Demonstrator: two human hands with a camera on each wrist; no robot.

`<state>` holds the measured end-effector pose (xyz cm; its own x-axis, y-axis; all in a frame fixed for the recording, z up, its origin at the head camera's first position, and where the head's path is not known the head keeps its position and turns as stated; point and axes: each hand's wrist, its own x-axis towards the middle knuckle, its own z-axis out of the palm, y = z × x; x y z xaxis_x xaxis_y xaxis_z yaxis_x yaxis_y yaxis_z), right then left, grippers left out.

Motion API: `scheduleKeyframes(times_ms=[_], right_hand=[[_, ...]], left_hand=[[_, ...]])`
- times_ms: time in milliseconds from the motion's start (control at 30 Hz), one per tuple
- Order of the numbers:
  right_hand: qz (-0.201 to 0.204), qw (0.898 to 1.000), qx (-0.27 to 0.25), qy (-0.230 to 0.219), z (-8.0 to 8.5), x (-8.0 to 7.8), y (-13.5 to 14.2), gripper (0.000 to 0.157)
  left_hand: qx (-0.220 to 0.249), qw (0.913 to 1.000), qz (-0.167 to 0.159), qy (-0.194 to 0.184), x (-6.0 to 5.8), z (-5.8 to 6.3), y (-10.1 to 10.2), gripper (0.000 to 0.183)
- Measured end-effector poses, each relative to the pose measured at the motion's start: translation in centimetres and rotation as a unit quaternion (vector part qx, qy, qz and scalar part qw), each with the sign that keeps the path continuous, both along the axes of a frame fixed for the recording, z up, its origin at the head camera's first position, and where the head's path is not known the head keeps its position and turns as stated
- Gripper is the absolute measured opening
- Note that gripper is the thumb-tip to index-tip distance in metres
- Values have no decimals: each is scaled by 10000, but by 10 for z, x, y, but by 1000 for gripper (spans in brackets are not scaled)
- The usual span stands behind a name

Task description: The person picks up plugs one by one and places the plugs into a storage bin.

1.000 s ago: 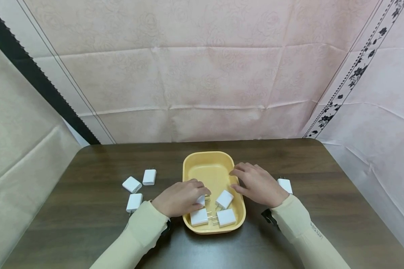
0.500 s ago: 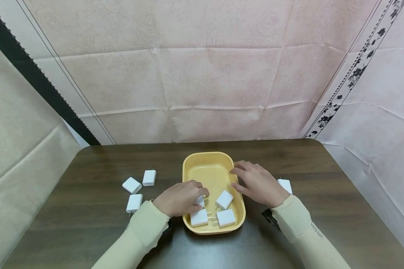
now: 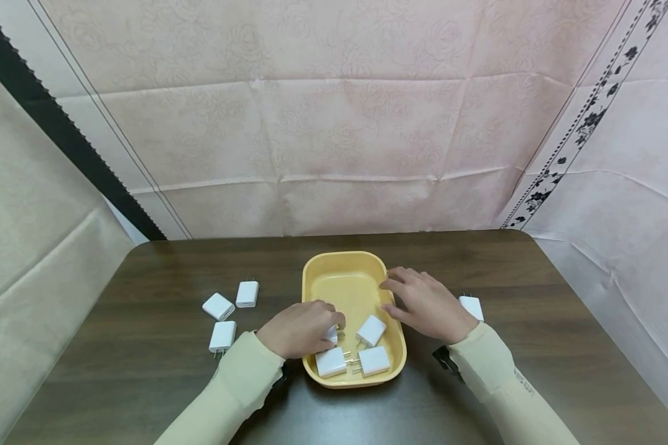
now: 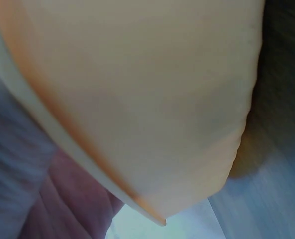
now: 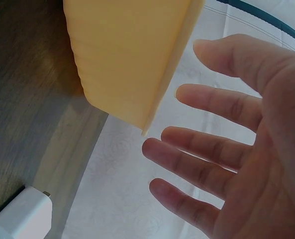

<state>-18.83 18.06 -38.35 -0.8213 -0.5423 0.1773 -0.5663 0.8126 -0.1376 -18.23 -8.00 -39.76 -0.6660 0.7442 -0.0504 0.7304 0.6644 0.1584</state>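
A yellow plastic tray [image 3: 345, 258] sits mid-table and holds several white plug-in chargers. My left hand [image 3: 303, 327] reaches over its left rim, thumb and index finger pinching a white charger [image 3: 331, 334] that they partly hide. Just below lies another charger [image 3: 331, 362], with two more chargers [image 3: 373, 360] to its right, prongs showing. My right hand [image 3: 428, 303] hovers at the right rim; in the right wrist view its fingers [image 5: 202, 164] are spread and hold nothing. The left wrist view shows mostly the tray's outer wall [image 4: 147, 99], which hides the fingertips.
Left of the tray, three white chargers [image 3: 222, 337] lie on the dark wooden table [image 3: 145, 371]. One more charger [image 3: 471, 307] lies to the right, partly behind my right wrist. Pale patterned cloth [image 3: 356, 136] hangs behind the table.
My left hand has drawn slightly left and down with the pinched charger. The charger below it has shifted and turned a little. The right hand stays in place.
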Motion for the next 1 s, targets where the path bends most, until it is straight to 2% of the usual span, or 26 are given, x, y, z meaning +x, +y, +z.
scheduleKeyframes(times_ms=[300,567,1000], right_hand=[[-5,10000,4,69,1,0,1,39],[68,9995,-58,297,0,0,4,37],[29,9999,1,120,1,0,3,37]], left_hand=[[-178,9997,158,-47,1,0,2,20],[-201,9997,148,28,2,-2,1,17],[-214,9997,145,3,1,-5,2,18]])
